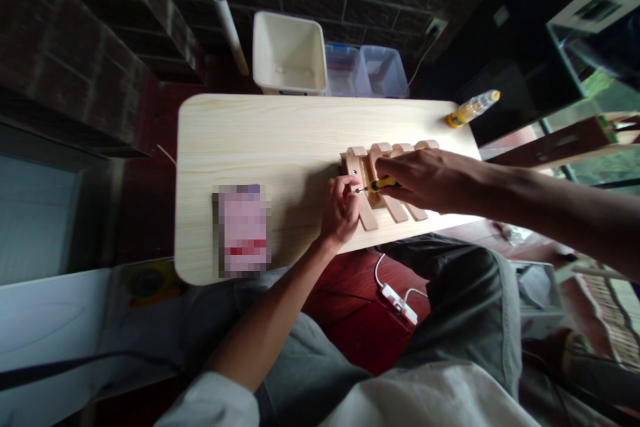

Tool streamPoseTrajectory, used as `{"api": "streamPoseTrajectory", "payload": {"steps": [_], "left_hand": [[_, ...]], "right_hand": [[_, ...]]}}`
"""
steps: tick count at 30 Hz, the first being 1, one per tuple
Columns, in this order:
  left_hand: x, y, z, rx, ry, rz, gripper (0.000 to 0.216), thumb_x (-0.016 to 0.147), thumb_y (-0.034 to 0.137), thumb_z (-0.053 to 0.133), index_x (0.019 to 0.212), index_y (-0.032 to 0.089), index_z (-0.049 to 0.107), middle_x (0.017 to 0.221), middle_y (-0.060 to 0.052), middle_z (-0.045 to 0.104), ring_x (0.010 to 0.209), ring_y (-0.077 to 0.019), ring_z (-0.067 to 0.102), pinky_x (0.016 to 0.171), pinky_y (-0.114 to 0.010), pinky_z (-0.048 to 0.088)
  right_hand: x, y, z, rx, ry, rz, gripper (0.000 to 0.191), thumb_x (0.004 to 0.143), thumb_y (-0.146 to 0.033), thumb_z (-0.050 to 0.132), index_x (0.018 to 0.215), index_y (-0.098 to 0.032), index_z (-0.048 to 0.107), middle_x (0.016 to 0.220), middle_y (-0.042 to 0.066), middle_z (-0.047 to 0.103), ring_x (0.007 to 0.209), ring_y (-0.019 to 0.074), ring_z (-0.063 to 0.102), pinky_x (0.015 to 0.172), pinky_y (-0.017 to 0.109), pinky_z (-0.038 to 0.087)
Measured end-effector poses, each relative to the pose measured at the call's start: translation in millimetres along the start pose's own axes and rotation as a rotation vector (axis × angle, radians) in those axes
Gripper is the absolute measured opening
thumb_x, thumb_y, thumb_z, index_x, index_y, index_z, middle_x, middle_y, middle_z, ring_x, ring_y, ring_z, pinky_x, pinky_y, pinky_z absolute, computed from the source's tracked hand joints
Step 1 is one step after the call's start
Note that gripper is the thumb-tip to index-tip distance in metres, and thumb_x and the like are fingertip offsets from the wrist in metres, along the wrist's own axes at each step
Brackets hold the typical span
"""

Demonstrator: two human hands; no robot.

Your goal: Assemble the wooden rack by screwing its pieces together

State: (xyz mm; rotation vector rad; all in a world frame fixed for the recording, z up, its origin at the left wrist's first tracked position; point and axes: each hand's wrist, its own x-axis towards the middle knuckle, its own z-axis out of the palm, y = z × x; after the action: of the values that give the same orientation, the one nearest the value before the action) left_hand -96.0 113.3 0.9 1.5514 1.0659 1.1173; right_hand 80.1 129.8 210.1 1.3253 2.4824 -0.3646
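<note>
On the table's right half lies a wooden frame (369, 218) with several curved, light-wood slats set side by side. My right hand (425, 177) is closed around a yellow-and-black screwdriver (383, 184), its shaft pointing left at the leftmost slat. At that slat's left edge, my left hand (341, 210) has its fingers curled together close to the screwdriver's tip; what they pinch is too small to make out. A dark round spot, a hole or screw head, shows on the slat just above the tip. My right hand hides part of the other slats.
The pale wooden table (260, 133) carries a blurred-out pinkish rectangular item (243, 230) at left and a clear bottle with yellow ends (473, 109) at the far right corner. Behind stand a cream bin (289, 53) and clear plastic boxes (383, 72). A power strip (399, 303) lies on the floor.
</note>
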Motion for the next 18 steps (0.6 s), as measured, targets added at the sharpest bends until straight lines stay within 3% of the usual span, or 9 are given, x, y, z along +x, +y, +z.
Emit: {"api": "streamPoseTrajectory", "payload": {"steps": [6,12,15,18], "left_hand": [[1,-1,1,0.001,-0.002,-0.002,0.02,0.105,0.025,0.05,0.117,0.025,0.066,0.115,-0.009,0.069,0.109,-0.0261,0.069,0.103,-0.041,0.059],[-1,1,1,-0.011,0.004,0.001,0.022,0.105,0.023,0.048,0.118,0.025,0.066,0.117,-0.008,0.07,0.112,-0.0258,0.069,0.105,-0.042,0.059],[-2,1,1,-0.017,0.004,0.008,0.022,0.104,0.022,0.048,0.117,0.025,0.066,0.117,-0.008,0.07,0.11,-0.0255,0.069,0.103,-0.041,0.059],[-1,1,0,-0.015,0.001,0.017,0.022,0.103,0.022,0.049,0.116,0.025,0.065,0.118,-0.009,0.07,0.111,-0.0256,0.069,0.105,-0.041,0.058]], "right_hand": [[1,3,-3,0.02,-0.008,-0.042,0.027,0.106,-0.019,0.061,0.132,-0.014,0.068,0.099,0.013,0.079,0.074,0.0196,0.065,0.064,0.032,0.031],[9,-7,-8,0.046,-0.032,0.121,0.016,0.106,-0.024,0.066,0.119,-0.016,0.071,0.078,0.005,0.072,0.065,0.0176,0.059,0.061,0.03,0.028],[9,-6,-4,0.052,-0.007,0.169,0.018,0.103,-0.026,0.07,0.119,-0.017,0.07,0.079,0.004,0.071,0.068,0.0186,0.061,0.063,0.03,0.029],[7,0,1,0.051,0.037,0.111,0.026,0.099,-0.024,0.073,0.123,-0.017,0.068,0.088,0.007,0.075,0.074,0.0203,0.064,0.067,0.03,0.032]]}}
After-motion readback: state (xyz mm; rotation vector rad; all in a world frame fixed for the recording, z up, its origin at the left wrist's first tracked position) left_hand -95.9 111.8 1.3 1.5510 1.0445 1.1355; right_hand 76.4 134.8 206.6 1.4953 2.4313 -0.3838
